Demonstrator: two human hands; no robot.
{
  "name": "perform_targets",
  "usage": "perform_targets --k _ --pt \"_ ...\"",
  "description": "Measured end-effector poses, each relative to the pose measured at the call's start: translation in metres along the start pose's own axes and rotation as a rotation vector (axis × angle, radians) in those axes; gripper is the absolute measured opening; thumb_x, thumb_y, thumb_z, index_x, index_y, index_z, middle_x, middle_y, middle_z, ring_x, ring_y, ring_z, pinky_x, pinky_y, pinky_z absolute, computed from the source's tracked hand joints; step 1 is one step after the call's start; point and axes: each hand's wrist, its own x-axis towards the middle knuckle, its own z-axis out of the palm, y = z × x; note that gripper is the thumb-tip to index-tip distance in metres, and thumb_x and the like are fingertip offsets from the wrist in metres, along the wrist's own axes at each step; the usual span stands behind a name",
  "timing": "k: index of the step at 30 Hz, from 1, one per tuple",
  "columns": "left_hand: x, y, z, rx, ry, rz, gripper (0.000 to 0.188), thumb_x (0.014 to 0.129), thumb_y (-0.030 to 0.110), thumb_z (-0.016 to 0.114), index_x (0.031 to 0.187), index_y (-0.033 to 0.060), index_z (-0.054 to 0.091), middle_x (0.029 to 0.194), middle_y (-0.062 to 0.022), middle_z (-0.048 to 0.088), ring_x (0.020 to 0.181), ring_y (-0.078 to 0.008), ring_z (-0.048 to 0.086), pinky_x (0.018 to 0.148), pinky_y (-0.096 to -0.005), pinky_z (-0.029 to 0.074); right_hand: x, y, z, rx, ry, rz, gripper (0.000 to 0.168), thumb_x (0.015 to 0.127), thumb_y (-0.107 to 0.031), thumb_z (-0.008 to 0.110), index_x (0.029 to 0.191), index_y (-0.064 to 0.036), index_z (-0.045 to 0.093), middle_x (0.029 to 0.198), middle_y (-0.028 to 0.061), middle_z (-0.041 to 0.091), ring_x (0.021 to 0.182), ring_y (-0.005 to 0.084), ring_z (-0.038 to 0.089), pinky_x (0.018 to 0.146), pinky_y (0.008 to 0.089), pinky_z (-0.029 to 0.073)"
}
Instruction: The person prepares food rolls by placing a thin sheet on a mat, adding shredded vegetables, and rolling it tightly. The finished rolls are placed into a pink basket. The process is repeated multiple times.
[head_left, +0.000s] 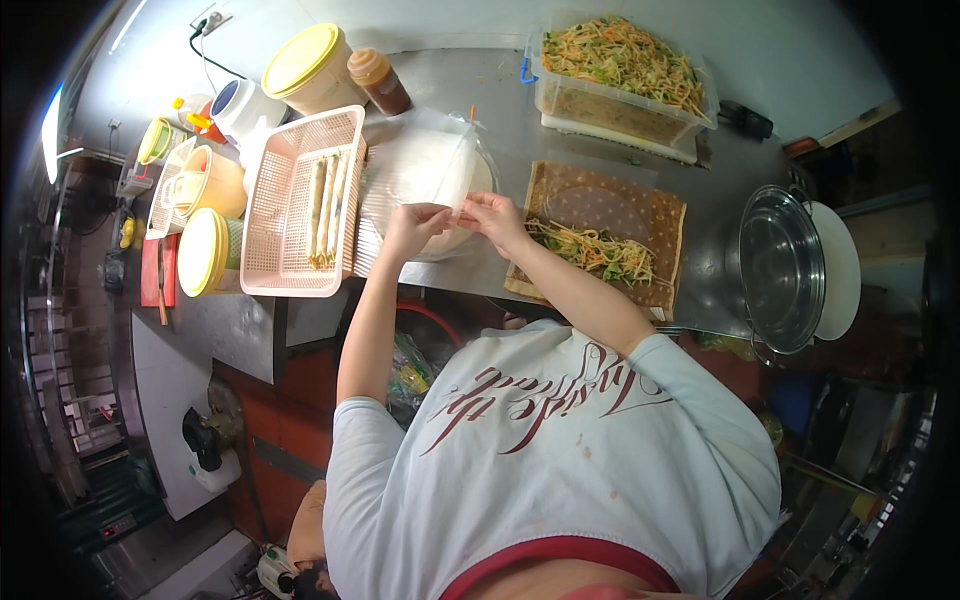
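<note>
My left hand and my right hand meet at the near edge of a thin translucent wrapper sheet, pinching it with their fingertips. Beneath it lies a round stack of pale wrappers on the steel counter. Right of my hands, a brown patterned cloth carries a round translucent wrapper and a pile of shredded vegetables along its near part. To the left, a pink plastic basket holds several long thin rolls.
A clear tub heaped with shredded vegetables stands at the back right. A sauce bottle and a yellow-lidded bucket stand behind the basket. Farther left are more tubs and a red board with a knife. A steel pot stands at the right.
</note>
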Motion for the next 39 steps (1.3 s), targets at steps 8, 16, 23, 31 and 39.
perform_targets --k 8,16,23,31,39 --pt "-0.018 0.02 0.013 0.469 0.351 0.454 0.017 0.076 0.008 0.067 0.091 0.0043 0.07 0.075 -0.0099 0.065 0.064 -0.0168 0.063 0.06 -0.0271 0.051 0.0 -0.028 0.0 -0.522 0.204 -0.083 0.051 0.084 -0.029 0.069 0.116 0.007 0.051 0.1 0.0144 0.063 0.078 0.0154 0.065 0.066 0.0244 0.052" --pt "-0.016 0.008 0.027 0.837 0.343 0.519 0.034 0.085 0.035 0.06 0.109 0.0116 0.068 0.126 -0.0154 0.053 0.121 -0.0353 0.044 0.1 -0.0473 0.034 0.013 0.002 -0.003 -0.325 0.052 -0.139 0.04 0.092 -0.008 0.049 0.128 0.007 0.038 0.096 0.0169 0.066 0.074 0.0173 0.068 0.062 0.0256 0.055" --pt "-0.017 -0.01 0.016 0.902 0.362 0.312 0.029 0.088 0.025 0.055 0.112 0.0103 0.063 0.124 -0.0113 0.058 0.121 -0.028 0.049 0.105 -0.0501 0.029 -0.007 -0.038 -0.012 -0.575 0.019 -0.167 0.036 0.092 -0.001 0.042 0.126 0.004 0.035 0.099 0.0198 0.065 0.076 0.021 0.067 0.068 0.0292 0.056" --pt "-0.009 -0.011 0.004 0.95 0.453 0.316 0.028 0.079 0.006 0.057 0.105 0.0111 0.067 0.12 -0.0087 0.06 0.116 -0.0252 0.053 0.102 -0.0461 0.033 -0.019 -0.064 -0.025 -0.285 0.16 -0.081 0.04 0.085 0.001 0.049 0.122 0.007 0.033 0.091 0.0225 0.064 0.071 0.0244 0.068 0.064 0.0306 0.058" --pt "-0.061 0.007 0.036 0.65 0.535 0.768 0.025 0.068 -0.001 0.068 0.091 0.0058 0.06 0.089 -0.0107 0.058 0.087 -0.031 0.055 0.081 -0.0402 0.041 -0.018 -0.077 -0.027 -0.121 0.144 -0.025 0.054 0.084 0.003 0.05 0.13 0.008 0.021 0.092 0.0249 0.062 0.074 0.0287 0.068 0.069 0.0329 0.058"
